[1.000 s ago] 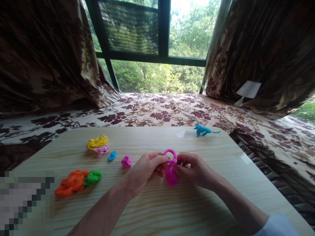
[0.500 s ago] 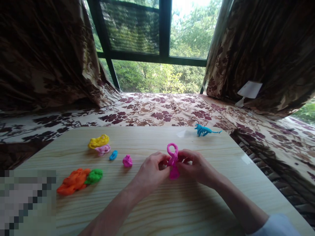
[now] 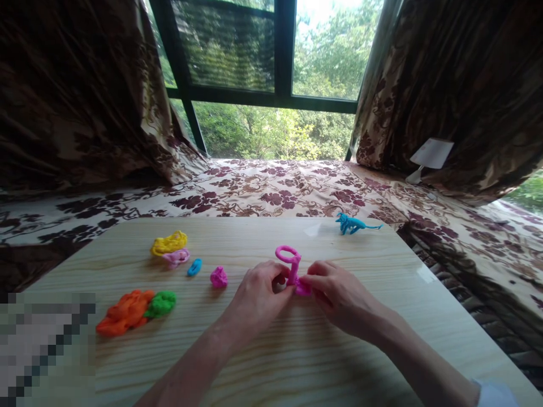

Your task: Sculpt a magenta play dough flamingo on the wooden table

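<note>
A bright pink clay figure (image 3: 294,270) stands on the pale wooden table (image 3: 237,350), with a loop at its top, a short stem and a flat base. My left hand (image 3: 263,291) pinches the stem from the left. From the right, the fingers of my right hand (image 3: 335,288) are pressed together on the base. A small pink clay lump (image 3: 219,277) lies to the left of my left hand, and beside it is a small blue clay ring (image 3: 194,267).
Yellow clay (image 3: 169,243) touches light pink clay (image 3: 176,258) at the back left. Orange clay (image 3: 127,312) adjoins green clay (image 3: 161,304) nearer on the left. A blue clay animal (image 3: 351,223) stands at the back right. Beyond are floral cloth and a white lamp (image 3: 431,153).
The pink figure has turned, and its loop now leans left over the stem. The fingers of my right hand have shifted from beside the stem to the base.
</note>
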Motion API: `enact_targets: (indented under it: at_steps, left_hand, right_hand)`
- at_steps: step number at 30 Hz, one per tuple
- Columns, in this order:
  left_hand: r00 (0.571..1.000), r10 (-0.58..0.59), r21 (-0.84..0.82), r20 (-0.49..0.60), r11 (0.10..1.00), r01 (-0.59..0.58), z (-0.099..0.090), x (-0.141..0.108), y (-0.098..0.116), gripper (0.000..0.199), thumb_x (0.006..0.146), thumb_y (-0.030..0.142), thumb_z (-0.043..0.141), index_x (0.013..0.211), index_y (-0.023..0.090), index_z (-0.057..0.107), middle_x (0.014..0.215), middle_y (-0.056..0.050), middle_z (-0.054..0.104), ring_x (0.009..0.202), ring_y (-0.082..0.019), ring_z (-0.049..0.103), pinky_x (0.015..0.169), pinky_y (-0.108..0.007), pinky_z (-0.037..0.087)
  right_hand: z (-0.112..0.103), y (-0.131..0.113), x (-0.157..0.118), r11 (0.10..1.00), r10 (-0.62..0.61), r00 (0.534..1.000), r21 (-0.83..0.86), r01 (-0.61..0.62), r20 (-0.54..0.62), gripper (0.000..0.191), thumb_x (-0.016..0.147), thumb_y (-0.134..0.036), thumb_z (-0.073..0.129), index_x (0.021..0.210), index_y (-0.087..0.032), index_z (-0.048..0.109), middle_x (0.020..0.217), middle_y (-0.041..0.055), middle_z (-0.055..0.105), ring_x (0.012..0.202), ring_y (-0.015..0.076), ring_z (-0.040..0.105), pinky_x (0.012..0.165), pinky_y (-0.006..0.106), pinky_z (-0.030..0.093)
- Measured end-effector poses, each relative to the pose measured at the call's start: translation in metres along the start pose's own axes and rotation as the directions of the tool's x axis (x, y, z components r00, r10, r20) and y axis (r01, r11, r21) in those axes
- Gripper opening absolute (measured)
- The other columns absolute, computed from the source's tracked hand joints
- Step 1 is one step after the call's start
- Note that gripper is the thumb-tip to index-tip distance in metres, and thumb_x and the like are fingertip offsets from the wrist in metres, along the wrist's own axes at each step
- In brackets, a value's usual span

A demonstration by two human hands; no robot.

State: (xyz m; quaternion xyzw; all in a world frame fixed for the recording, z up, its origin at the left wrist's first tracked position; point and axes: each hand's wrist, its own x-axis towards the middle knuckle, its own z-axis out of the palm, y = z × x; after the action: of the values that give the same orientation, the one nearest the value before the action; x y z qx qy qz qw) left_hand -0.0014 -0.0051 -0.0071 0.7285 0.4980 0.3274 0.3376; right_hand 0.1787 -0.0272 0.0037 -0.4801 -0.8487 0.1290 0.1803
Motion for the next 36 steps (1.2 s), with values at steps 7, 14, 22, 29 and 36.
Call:
enact_targets:
  at_steps: [7, 14, 22, 29, 36]
  left_hand:
    - [0.991, -0.133, -0.086, 0.02, 0.987, 0.134, -0.002, 0.002, 0.001, 0.021, 0.063, 0.027, 0.059, 0.081, 0.017, 0.064, 0.07, -0.002, 0.061, 0.071, -0.017, 0.055, 0.066, -0.025, 0.042]
    - [0.997, -0.046, 0.035, 0.061, 0.998, 0.044, -0.005, 0.003, -0.004, 0.019, 0.066, 0.028, 0.056, 0.082, 0.02, 0.065, 0.074, -0.001, 0.06, 0.071, -0.015, 0.053, 0.067, -0.024, 0.04]
    - [0.996, -0.078, -0.009, 0.048, 0.997, 0.078, -0.001, 0.004, -0.001, 0.016, 0.064, 0.023, 0.058, 0.079, 0.019, 0.064, 0.075, -0.003, 0.061, 0.075, -0.018, 0.053, 0.07, -0.026, 0.04]
    - [0.998, -0.026, 0.073, 0.053, 0.997, 0.022, -0.001, 0.003, -0.004, 0.015, 0.068, 0.023, 0.055, 0.08, 0.02, 0.063, 0.072, -0.001, 0.059, 0.068, -0.015, 0.052, 0.066, -0.025, 0.037]
    - [1.0, -0.001, 0.122, 0.029, 0.993, -0.003, 0.0, 0.002, -0.005, 0.014, 0.068, 0.024, 0.056, 0.08, 0.02, 0.063, 0.07, -0.001, 0.058, 0.065, -0.013, 0.05, 0.063, -0.023, 0.035]
  right_hand:
    - [0.009, -0.017, -0.001, 0.961, 0.046, 0.996, -0.274, -0.024, 0.073, 0.021, 0.078, -0.012, 0.045, 0.094, -0.018, 0.057, 0.092, 0.008, 0.052, 0.083, 0.0182, 0.044, 0.07, 0.029, 0.034]
    - [0.006, -0.007, -0.007, 0.99, 0.016, 0.999, -0.14, -0.01, 0.045, 0.03, 0.078, -0.009, 0.044, 0.103, -0.022, 0.053, 0.095, 0.0043, 0.052, 0.088, 0.0165, 0.042, 0.075, 0.026, 0.035]
    - [0.012, -0.013, -0.002, 0.965, 0.056, 0.997, -0.26, -0.04, 0.056, 0.027, 0.078, -0.011, 0.045, 0.101, -0.022, 0.054, 0.096, 0.0075, 0.051, 0.087, 0.0189, 0.041, 0.071, 0.028, 0.035]
    - [0.011, -0.009, -0.006, 0.986, 0.03, 0.999, -0.167, -0.023, 0.034, 0.037, 0.075, -0.007, 0.045, 0.108, -0.023, 0.051, 0.098, 0.005, 0.051, 0.09, 0.0176, 0.041, 0.075, 0.027, 0.035]
    - [0.017, -0.006, -0.004, 0.99, 0.072, 0.997, -0.119, -0.072, -0.004, 0.037, 0.07, -0.003, 0.044, 0.1, -0.022, 0.056, 0.096, 0.005, 0.05, 0.089, 0.0169, 0.041, 0.075, 0.026, 0.034]
